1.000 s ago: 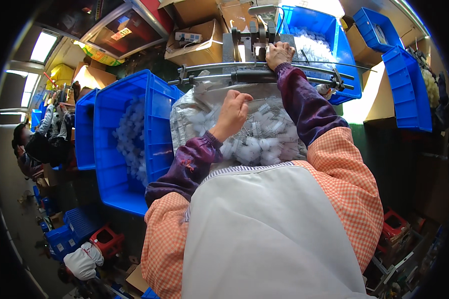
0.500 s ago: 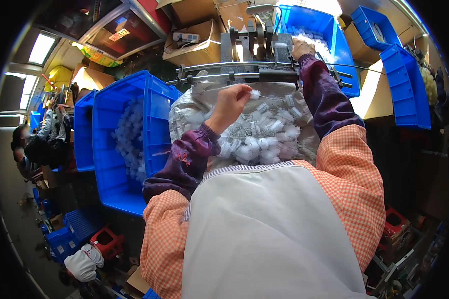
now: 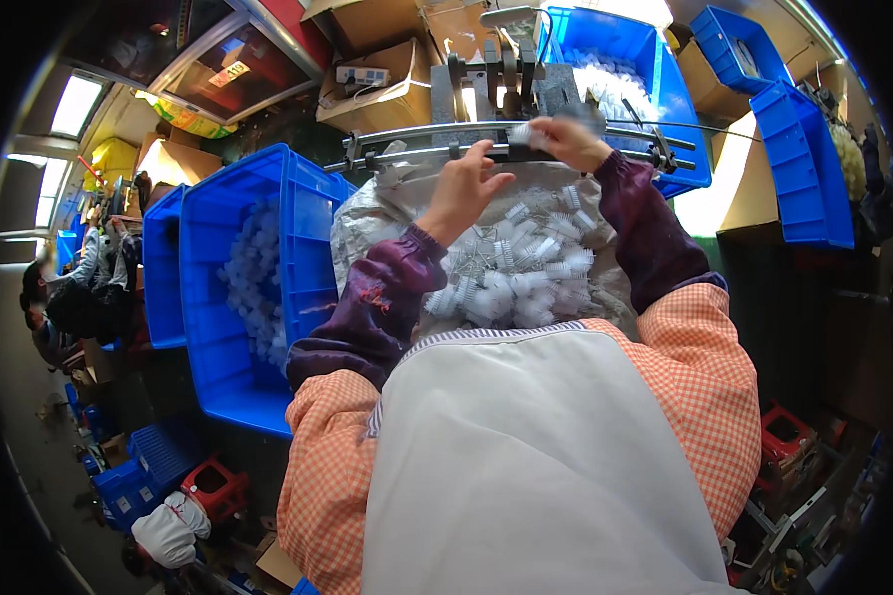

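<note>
My right hand (image 3: pixel 573 145) is closed at the metal rails (image 3: pixel 416 135) of a bench machine (image 3: pixel 506 84), pinching a small white brush (image 3: pixel 522 137) that is partly blurred. My left hand (image 3: pixel 463 190) is just left of it, near the lower rail, thumb and forefinger apart and nothing visible between them. Below both hands, a heap of white bristle brushes (image 3: pixel 526 268) with thin wire stems lies on a pale plastic sheet (image 3: pixel 357 223) in front of me.
On the left stands a large blue crate (image 3: pixel 233 392) holding white pieces. Another blue bin (image 3: pixel 679 149) with white pieces sits behind the machine at right. Smaller blue crates (image 3: pixel 808 169) stand farther right. An open cardboard box (image 3: pixel 387 104) is behind the rails. Another person (image 3: pixel 94 283) is far left.
My right hand has come left and nearer from the bin side to the rails, now with a white brush. My left hand has risen slightly, its fingers spread from a pinch at a white brush.
</note>
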A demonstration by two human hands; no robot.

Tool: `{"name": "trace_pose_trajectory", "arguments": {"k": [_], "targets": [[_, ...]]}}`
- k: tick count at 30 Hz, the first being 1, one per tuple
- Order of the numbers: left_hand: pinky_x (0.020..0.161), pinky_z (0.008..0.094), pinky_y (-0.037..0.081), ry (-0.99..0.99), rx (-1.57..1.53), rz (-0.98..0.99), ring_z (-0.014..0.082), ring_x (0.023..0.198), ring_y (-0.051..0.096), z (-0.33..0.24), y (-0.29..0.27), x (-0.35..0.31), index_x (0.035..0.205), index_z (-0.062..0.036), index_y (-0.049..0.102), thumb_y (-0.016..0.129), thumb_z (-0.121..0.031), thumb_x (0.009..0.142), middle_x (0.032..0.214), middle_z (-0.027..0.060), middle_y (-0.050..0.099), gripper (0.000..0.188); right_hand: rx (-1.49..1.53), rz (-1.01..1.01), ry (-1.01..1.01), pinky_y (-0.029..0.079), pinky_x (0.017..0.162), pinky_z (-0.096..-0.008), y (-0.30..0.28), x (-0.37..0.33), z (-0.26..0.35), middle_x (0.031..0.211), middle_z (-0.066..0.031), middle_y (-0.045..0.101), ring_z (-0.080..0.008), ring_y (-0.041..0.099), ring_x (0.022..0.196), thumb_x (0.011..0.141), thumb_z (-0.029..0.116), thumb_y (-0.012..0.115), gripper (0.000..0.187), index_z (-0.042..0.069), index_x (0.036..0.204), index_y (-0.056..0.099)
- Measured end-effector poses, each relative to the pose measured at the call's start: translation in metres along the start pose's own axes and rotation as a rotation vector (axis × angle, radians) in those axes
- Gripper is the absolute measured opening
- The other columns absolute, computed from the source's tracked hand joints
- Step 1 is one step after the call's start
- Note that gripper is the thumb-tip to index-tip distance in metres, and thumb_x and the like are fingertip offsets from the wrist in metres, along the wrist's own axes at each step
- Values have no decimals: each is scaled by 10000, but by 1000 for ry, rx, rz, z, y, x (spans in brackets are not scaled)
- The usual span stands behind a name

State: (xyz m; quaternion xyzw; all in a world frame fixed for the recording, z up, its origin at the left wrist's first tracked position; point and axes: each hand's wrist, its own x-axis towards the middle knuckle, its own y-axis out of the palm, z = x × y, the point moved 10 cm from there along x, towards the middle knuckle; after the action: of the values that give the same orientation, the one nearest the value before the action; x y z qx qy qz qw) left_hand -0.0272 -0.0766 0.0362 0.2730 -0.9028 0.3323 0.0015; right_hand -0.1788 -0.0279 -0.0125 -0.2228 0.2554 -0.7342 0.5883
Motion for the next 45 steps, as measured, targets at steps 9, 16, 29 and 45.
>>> {"name": "trace_pose_trajectory", "arguments": {"k": [9,16,29,45], "targets": [[776,435,456,-383,495,393,352,907,577,150,5,-70,998,-52,589,551,-239,786,940,198,614,286,-828,-445,328,385,839,-404,-59,43,-71,1004,-20,578,-250,496,1018,842,250,485,205,167,984,607],[791,422,456,-300,395,280,360,891,579,146,4,-65,968,-46,591,551,-133,735,912,220,610,252,-819,-394,292,346,888,-387,-55,51,-76,1046,-19,565,-237,462,1057,806,178,468,258,188,1035,588],[770,446,437,-124,421,-3,399,899,516,130,-11,-61,957,-24,535,569,-58,688,1005,220,500,273,-865,-404,560,246,948,-449,-75,24,-77,1140,-20,549,-256,406,1123,786,373,524,301,218,1020,632],[764,368,435,119,172,-169,315,891,529,19,-33,-35,971,-19,523,563,-17,771,924,156,521,205,-854,-456,416,240,922,-441,-24,59,-41,1054,-90,539,-263,400,1096,807,315,477,300,123,990,617]]}}
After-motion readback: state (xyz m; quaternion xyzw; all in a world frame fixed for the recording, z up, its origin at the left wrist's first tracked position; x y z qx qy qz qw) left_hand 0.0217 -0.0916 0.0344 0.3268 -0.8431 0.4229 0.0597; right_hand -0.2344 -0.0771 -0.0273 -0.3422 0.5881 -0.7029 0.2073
